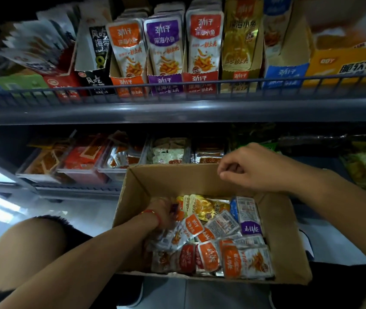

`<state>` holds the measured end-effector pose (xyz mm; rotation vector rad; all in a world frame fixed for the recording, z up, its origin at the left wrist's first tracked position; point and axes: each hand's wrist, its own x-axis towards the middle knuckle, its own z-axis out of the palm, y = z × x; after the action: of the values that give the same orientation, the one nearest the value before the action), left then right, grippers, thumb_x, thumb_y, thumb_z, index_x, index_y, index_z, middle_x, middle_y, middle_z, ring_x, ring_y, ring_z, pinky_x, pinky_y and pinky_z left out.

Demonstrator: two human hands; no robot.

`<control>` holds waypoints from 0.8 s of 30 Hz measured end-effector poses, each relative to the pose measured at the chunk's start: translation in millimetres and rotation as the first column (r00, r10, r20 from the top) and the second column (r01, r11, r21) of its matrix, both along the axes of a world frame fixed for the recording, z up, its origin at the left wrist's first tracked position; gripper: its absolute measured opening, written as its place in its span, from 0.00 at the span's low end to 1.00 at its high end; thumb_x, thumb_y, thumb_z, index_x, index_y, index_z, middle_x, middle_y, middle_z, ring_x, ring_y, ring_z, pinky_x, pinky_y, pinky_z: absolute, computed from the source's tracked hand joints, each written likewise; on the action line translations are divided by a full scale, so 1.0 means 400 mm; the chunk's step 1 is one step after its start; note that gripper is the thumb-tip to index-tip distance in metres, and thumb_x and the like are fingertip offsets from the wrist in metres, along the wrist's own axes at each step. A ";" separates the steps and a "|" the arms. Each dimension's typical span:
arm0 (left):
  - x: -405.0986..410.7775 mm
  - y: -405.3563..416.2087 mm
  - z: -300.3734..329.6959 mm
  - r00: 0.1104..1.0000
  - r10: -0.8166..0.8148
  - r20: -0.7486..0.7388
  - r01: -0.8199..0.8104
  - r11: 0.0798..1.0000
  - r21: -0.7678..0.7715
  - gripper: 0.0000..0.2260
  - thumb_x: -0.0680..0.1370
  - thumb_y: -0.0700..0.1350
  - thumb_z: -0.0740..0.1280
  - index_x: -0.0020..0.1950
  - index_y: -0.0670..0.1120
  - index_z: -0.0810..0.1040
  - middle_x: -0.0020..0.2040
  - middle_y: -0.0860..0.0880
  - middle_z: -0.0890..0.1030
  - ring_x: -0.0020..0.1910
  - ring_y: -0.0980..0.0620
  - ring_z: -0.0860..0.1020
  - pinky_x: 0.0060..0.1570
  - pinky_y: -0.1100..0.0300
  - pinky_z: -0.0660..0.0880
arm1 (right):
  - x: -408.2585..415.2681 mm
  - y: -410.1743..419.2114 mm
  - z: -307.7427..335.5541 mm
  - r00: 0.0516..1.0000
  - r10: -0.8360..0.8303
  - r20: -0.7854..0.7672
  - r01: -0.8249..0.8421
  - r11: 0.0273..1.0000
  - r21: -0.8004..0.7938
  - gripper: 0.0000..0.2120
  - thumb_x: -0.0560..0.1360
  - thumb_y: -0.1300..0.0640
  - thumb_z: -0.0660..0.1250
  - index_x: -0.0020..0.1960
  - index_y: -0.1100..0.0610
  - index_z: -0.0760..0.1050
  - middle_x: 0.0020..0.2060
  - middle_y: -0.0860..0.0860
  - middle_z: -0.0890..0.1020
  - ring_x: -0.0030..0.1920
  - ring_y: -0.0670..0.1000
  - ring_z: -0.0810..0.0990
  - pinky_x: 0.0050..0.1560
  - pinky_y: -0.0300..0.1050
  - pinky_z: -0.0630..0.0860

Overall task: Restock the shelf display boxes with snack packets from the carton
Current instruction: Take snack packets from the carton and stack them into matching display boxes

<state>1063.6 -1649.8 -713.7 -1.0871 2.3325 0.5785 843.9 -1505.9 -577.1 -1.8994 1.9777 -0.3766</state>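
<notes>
A brown carton (146, 186) rests on my lap, holding several loose snack packets (213, 237) in orange, gold, blue and purple. My left hand (163, 211) reaches down into the carton's left side among the packets; it is blurred and whether it grips one cannot be told. My right hand (251, 168) hovers above the carton's far right corner, fingers loosely curled, holding nothing. On the upper shelf stand display boxes of upright packets: orange (128, 81), purple (165, 80), red (199, 78), gold (240, 74) and blue (283, 73).
A grey wire rail (177, 85) fronts the upper shelf. A yellow box (344, 63) sits at its right, dark and red boxes (70, 83) at its left. The lower shelf holds clear trays (83, 161) of other snacks. My knees frame the carton.
</notes>
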 end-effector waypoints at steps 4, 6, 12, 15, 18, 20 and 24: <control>-0.014 -0.010 0.096 0.947 0.240 -0.214 -0.213 0.967 0.140 0.13 0.72 0.45 0.74 0.57 0.50 0.82 0.57 0.48 0.84 0.55 0.49 0.82 0.56 0.56 0.79 | -0.010 -0.004 -0.003 1.000 -0.001 0.010 0.001 0.999 0.032 0.08 0.81 0.50 0.68 0.58 0.48 0.82 0.50 0.41 0.84 0.48 0.37 0.80 0.54 0.43 0.81; -0.017 -0.012 0.129 0.877 0.328 -0.351 -0.237 0.931 0.278 0.10 0.73 0.36 0.73 0.51 0.48 0.82 0.48 0.49 0.85 0.49 0.51 0.83 0.48 0.56 0.81 | -0.008 -0.007 -0.006 1.000 -0.005 0.005 0.004 0.999 0.054 0.09 0.80 0.50 0.68 0.60 0.48 0.81 0.51 0.42 0.83 0.48 0.38 0.80 0.54 0.43 0.81; -0.044 0.035 0.299 0.598 0.477 -0.645 -0.070 0.832 0.551 0.17 0.73 0.25 0.69 0.58 0.38 0.79 0.45 0.39 0.85 0.48 0.44 0.84 0.52 0.49 0.81 | 0.008 -0.014 0.006 0.985 -0.137 0.104 0.137 0.991 0.010 0.16 0.79 0.47 0.70 0.65 0.48 0.77 0.51 0.44 0.84 0.45 0.41 0.82 0.48 0.46 0.82; -0.049 0.029 0.345 0.542 0.429 -0.723 -0.019 0.866 0.500 0.16 0.75 0.29 0.71 0.56 0.46 0.81 0.44 0.46 0.86 0.47 0.48 0.85 0.49 0.52 0.83 | 0.014 -0.003 0.041 0.950 -0.199 0.242 0.225 0.971 -0.082 0.06 0.80 0.51 0.69 0.56 0.47 0.80 0.43 0.43 0.85 0.40 0.41 0.83 0.46 0.44 0.81; -0.050 0.012 0.383 0.485 0.297 -0.823 -0.021 0.944 0.328 0.11 0.76 0.36 0.72 0.55 0.50 0.82 0.45 0.51 0.86 0.46 0.55 0.85 0.46 0.61 0.82 | 0.014 0.010 0.076 0.901 -0.258 0.348 0.324 0.935 -0.146 0.03 0.79 0.52 0.69 0.52 0.46 0.80 0.40 0.44 0.85 0.39 0.43 0.83 0.45 0.43 0.81; -0.046 -0.008 0.403 0.434 0.169 -0.885 -0.108 0.985 0.135 0.08 0.78 0.41 0.71 0.55 0.51 0.82 0.45 0.54 0.84 0.46 0.60 0.82 0.46 0.66 0.80 | 0.012 0.017 0.094 0.875 -0.301 0.379 0.397 0.895 -0.203 0.04 0.79 0.52 0.69 0.53 0.47 0.81 0.42 0.44 0.85 0.40 0.44 0.84 0.45 0.46 0.82; -0.032 -0.063 0.438 0.353 -0.153 -0.923 -0.312 0.911 -0.270 0.10 0.78 0.40 0.69 0.58 0.48 0.82 0.53 0.55 0.81 0.51 0.61 0.78 0.52 0.75 0.73 | 0.013 0.021 0.164 0.863 -0.373 0.340 0.487 0.793 -0.367 0.04 0.79 0.51 0.68 0.52 0.43 0.79 0.42 0.43 0.84 0.42 0.42 0.83 0.42 0.43 0.80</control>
<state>1050.9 -1675.1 -538.4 -1.2352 3.5873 0.9831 849.3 -1497.6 -511.3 -1.4876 2.2726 -1.2321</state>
